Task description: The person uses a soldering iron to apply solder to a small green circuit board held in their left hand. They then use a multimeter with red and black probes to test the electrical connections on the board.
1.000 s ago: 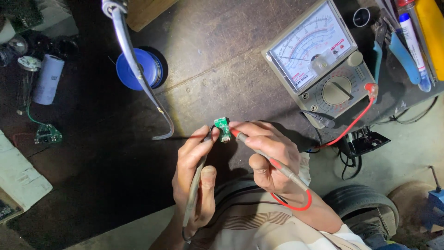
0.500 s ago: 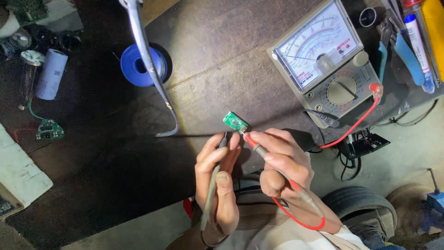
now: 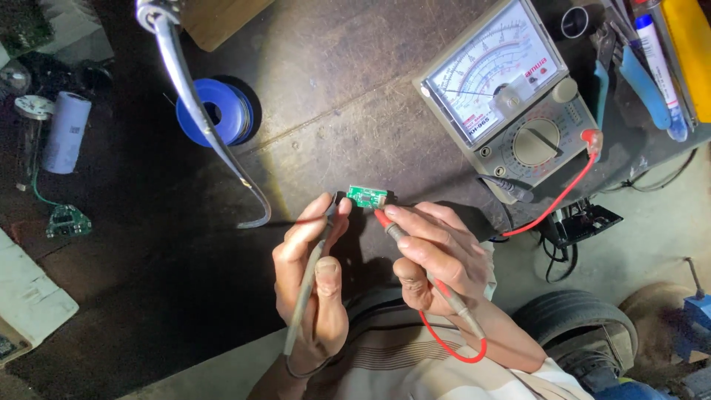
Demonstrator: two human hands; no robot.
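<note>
Green circuit board [image 3: 367, 196] pinched between both hands for probing. Left hand [image 3: 311, 285] clamped on dark probe [image 3: 307, 285], right hand [image 3: 437, 259] on red probe [image 3: 422, 270]; analog meter [image 3: 511, 104] on bench [image 3: 333, 89].

Green circuit board [image 3: 367, 196], red probe [image 3: 415, 252], blue solder spool [image 3: 215, 112], grey meter [image 3: 511, 104], striped shirt [image 3: 415, 363].

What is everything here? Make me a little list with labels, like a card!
Left hand: holds a black probe, tip at the board
Right hand: holds a red probe, tip at the board
Board: small green circuit board, between both hands' fingertips
Meter: grey dial meter on the dark table, red lead plugged in
Nearby: blue wire spool, white cylinder
</note>
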